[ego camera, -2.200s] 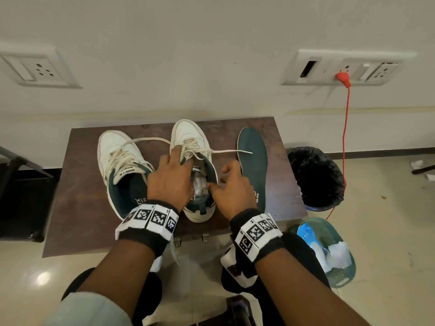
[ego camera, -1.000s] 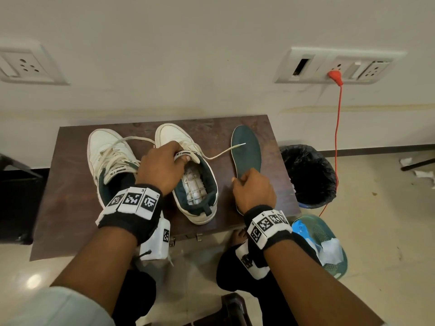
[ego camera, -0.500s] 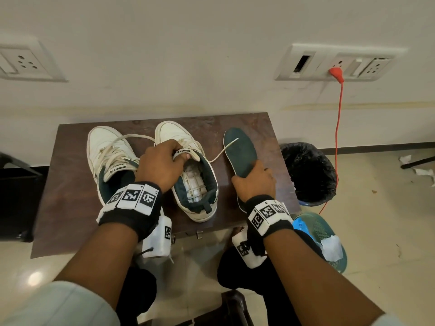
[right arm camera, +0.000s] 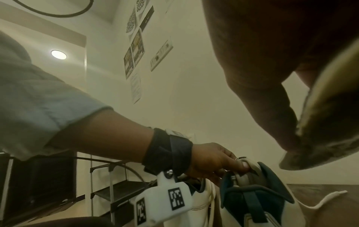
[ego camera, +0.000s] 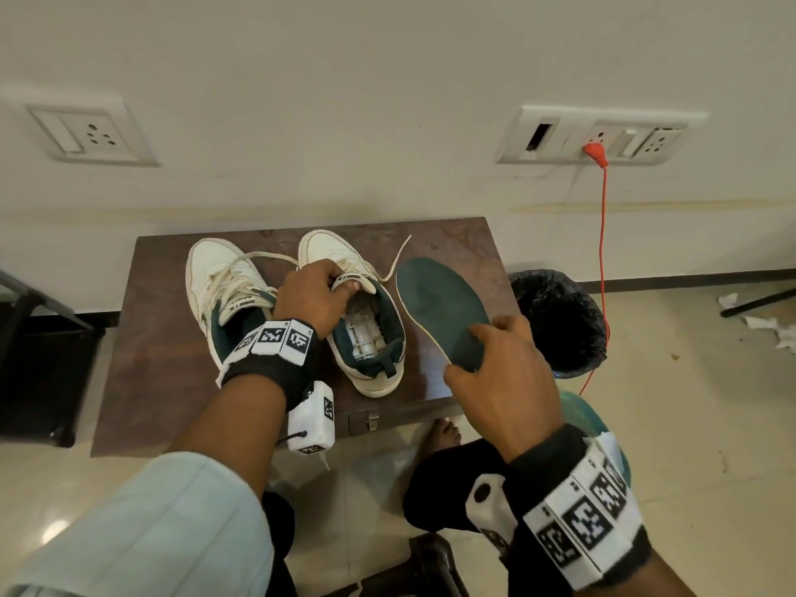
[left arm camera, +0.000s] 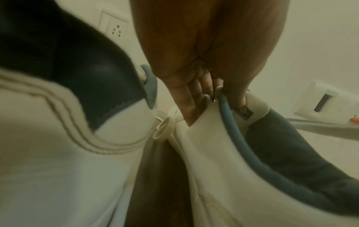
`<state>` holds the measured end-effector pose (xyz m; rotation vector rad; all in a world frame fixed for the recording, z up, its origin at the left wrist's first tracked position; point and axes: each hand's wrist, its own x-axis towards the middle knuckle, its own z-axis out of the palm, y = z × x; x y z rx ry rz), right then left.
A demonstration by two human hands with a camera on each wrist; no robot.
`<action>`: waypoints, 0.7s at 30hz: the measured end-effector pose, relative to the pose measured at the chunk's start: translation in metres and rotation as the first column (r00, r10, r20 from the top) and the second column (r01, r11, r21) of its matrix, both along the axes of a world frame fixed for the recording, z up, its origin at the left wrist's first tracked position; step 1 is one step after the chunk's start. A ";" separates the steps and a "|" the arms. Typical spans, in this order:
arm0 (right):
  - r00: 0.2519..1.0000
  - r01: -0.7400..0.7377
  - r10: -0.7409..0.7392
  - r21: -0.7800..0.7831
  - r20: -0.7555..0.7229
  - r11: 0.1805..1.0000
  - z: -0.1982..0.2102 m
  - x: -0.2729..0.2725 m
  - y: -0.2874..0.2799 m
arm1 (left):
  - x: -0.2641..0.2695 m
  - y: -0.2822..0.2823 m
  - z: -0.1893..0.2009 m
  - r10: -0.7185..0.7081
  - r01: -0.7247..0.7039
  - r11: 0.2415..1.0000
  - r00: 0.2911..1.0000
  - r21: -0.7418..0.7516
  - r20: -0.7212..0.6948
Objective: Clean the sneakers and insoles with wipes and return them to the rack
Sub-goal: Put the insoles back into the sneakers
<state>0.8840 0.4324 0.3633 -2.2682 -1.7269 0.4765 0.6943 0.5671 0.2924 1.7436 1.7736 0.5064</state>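
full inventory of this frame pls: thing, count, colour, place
sneakers: 2, white and green, side by side on table
insole: 1, green, lifted above table's right side
table: 1, dark brown, against wall
bin: 1, black liner, floor right of table
basket: 1, teal, floor near right arm
wall sockets: 2 plates, white
cable: 1, red, plugged into right socket
rack: 1, black, at left
left hand: pinches right sneaker's tongue
right hand: grips insole's heel

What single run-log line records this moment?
left hand: holds right sneaker tongue | right hand: holds green insole above table | insole not inserted
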 end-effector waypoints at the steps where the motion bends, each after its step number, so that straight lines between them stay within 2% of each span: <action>1: 1.000 -0.013 0.013 -0.004 0.000 1.000 0.002 0.000 -0.007 | 0.000 0.000 0.000 -0.007 0.007 1.000 1.000 -0.007 -0.005; 6: 0.991 -0.121 0.121 0.006 0.055 0.993 0.025 -0.005 -0.035 | -0.001 -0.001 0.000 -0.033 0.032 0.999 0.999 -0.030 -0.007; 9: 0.973 -0.198 0.205 -0.074 0.108 0.977 0.037 -0.011 -0.037 | -0.003 -0.002 0.002 -0.038 0.038 0.998 0.999 -0.045 0.009; 14: 0.944 -0.185 0.221 -0.158 0.246 0.970 0.054 -0.032 -0.019 | -0.002 -0.004 0.009 -0.092 0.091 0.995 0.996 -0.031 -0.003; 21: 0.921 -0.282 0.325 -0.207 0.213 0.937 0.051 -0.065 0.020 | -0.004 -0.010 0.010 -0.123 0.124 0.992 0.992 0.020 -0.038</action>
